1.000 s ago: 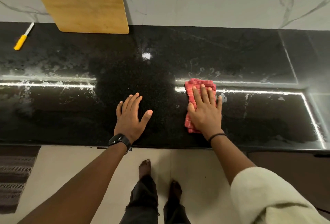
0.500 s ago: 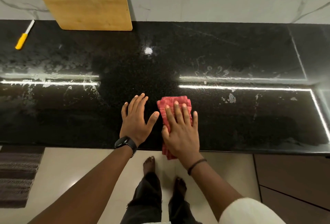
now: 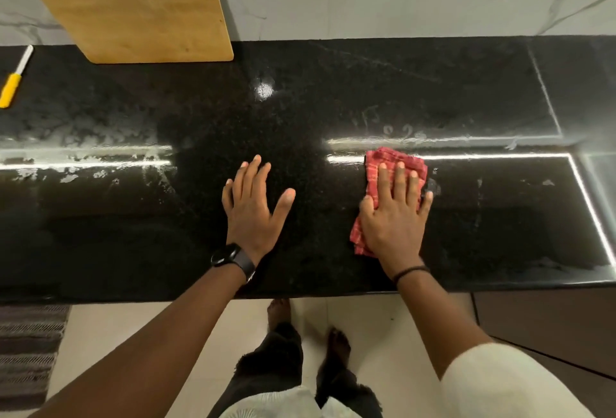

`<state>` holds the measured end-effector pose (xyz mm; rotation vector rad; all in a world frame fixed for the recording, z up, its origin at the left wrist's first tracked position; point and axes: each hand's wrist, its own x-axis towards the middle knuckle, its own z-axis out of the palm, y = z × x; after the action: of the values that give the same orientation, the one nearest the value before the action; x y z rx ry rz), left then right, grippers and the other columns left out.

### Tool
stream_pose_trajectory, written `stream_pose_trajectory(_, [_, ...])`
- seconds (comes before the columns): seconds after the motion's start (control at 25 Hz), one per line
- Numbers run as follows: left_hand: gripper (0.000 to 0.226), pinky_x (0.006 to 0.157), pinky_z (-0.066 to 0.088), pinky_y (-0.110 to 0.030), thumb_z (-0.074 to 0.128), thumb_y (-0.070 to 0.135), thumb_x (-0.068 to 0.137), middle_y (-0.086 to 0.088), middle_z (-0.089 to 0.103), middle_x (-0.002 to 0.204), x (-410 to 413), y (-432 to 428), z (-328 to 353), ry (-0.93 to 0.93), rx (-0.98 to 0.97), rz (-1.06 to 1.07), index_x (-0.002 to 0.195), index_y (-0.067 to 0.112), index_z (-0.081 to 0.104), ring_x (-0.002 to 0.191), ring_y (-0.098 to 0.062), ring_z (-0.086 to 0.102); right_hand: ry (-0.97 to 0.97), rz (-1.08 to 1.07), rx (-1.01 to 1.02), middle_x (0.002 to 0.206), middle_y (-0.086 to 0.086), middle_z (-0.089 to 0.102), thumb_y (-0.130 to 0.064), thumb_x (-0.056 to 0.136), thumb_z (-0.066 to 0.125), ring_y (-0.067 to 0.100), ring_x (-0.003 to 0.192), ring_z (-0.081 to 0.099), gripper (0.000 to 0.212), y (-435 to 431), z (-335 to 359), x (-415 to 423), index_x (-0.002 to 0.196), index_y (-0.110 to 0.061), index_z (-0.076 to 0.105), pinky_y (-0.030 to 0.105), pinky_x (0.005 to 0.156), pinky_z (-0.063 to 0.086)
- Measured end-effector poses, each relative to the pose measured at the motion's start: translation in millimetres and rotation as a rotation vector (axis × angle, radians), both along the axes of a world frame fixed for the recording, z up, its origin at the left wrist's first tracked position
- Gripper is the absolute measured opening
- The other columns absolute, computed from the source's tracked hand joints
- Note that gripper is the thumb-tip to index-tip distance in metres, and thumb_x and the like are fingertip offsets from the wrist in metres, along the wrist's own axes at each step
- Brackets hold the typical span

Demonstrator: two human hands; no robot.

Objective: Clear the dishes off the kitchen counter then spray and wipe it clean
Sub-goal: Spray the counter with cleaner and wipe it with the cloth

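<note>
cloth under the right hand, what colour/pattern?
Red with a light checked pattern: the cloth, pressed flat by the right hand. Head view only.

The black speckled counter (image 3: 466, 91) runs the whole width against a pale marbled wall, its polished top throwing back long strips of light. Whitish wet smears (image 3: 83, 154) streak the left part, and fainter ones sit near the middle right. At the back left a wooden cutting board (image 3: 133, 1) stands on the counter, tilted against the wall. Far left lies a small yellow-handled tool (image 3: 11, 84) with a white end. A red checked cloth (image 3: 376, 164) lies flat toward the right front, pressed under the right hand (image 3: 395, 217). The left hand (image 3: 255, 211) rests palm down on bare stone, well apart from the cloth.
</note>
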<state>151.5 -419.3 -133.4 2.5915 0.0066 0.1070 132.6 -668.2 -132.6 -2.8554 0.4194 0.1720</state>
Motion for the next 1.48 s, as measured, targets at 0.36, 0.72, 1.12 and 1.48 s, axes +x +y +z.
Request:
stream_pose_trajectory(0.36, [0.08,0.126,0.0,-0.052,0.024,0.071,0.099,0.001,0.014,0.169,100,8,-15,0.055,0.161,0.031,0.158,0.016,0.027,0.157,-0.016,0.002,-0.067,0.278,-0.004,0.173,0.003,0.008,-0.053,0.096,0.025,0.026,0.159,0.0,0.073,72,-11,149,0.164,-0.032,0.014,0.061,0.125,0.001])
stream_pose_trajectory(0.72, [0.089,0.125,0.002,-0.055,0.015,0.078,0.095,0.002,0.011,0.169,104,9,-11,0.094,0.138,-0.021,0.159,0.016,0.024,0.157,-0.014,-0.001,-0.036,-0.126,-0.004,0.173,0.007,0.007,-0.05,0.099,0.025,0.031,0.159,0.001,0.07,15,-8,133,0.164,-0.029,0.013,0.063,0.125,0.001])
stream_pose_trajectory(1.12, [0.089,0.126,0.001,-0.049,0.017,0.076,0.094,0.004,0.008,0.17,107,7,-10,0.049,0.051,0.008,0.16,0.015,0.021,0.156,-0.011,0.001,-0.032,0.432,0.004,0.172,0.005,0.011,-0.053,0.097,0.025,0.028,0.159,0.004,0.071,143,-12,260,0.164,-0.029,0.018,0.061,0.125,-0.002])
stream_pose_trajectory(1.48, [0.088,0.126,0.003,-0.052,0.016,0.076,0.095,0.006,0.008,0.17,109,12,-11,0.07,0.051,-0.015,0.16,0.017,0.021,0.156,-0.009,0.0,-0.022,0.099,-0.012,0.173,0.002,0.009,-0.058,0.096,0.018,0.028,0.159,0.003,0.072,20,-12,309,0.164,-0.034,0.014,0.065,0.123,-0.001])
